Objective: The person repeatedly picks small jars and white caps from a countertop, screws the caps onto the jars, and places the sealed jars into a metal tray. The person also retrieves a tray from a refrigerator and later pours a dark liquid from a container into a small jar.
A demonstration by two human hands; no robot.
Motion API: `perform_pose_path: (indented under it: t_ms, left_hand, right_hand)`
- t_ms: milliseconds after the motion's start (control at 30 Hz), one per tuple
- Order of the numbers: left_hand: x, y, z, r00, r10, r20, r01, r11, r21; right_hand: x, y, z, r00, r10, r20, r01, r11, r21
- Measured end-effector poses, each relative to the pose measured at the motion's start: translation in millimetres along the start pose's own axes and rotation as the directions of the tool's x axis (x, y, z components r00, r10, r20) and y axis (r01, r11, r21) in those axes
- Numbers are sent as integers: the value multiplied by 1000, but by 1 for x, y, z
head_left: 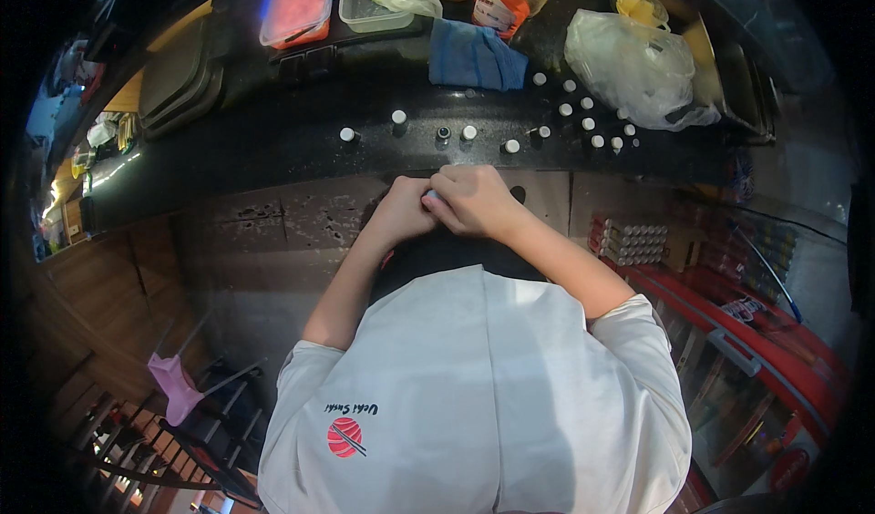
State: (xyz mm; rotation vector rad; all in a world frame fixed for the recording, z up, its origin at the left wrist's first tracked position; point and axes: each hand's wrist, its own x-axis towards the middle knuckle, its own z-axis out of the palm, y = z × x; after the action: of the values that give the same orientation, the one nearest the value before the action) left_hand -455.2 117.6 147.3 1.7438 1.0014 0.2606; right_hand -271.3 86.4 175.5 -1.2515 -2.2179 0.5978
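Just off the counter's front edge, my left hand [401,210] and my right hand [472,197] meet with fingers closed together. Between them shows a sliver of a small whitish thing [431,195]; the fingers cover the rest, so its kind cannot be made out. Beyond my knuckles, small dark bottles with white caps stand spaced along the black counter [273,145]. Nearest are one white-capped bottle [469,133], another [511,147], and one with a dark top and no white cap [444,134]. More white-capped bottles [588,124] cluster to the right.
Behind the bottles lie a folded blue cloth [474,56] and a crumpled clear plastic bag [629,63]. Farther back are a clear plastic container [378,8], a red-lidded box [299,4] and an orange packet [500,5]. Stacked trays [182,72] stand left; a red cooler [729,323] stands right.
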Motion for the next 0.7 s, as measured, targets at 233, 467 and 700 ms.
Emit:
perform_pose_path:
  t_ms: [233,467,700]
  left_hand:
    - [6,-23,29,993,-118,-28,120,989,91]
    - [15,-55,13,959,-222,-179,229,973,21]
    - [29,-123,4,903,56,-425,32,980,198]
  right_hand:
    - [-11,14,34,943,330,37,-327,942,-70]
    - [3,56,-11,851,525,-22,-525,846,-95]
    - [47,195,20,653,755,-61,-757,649,-73]
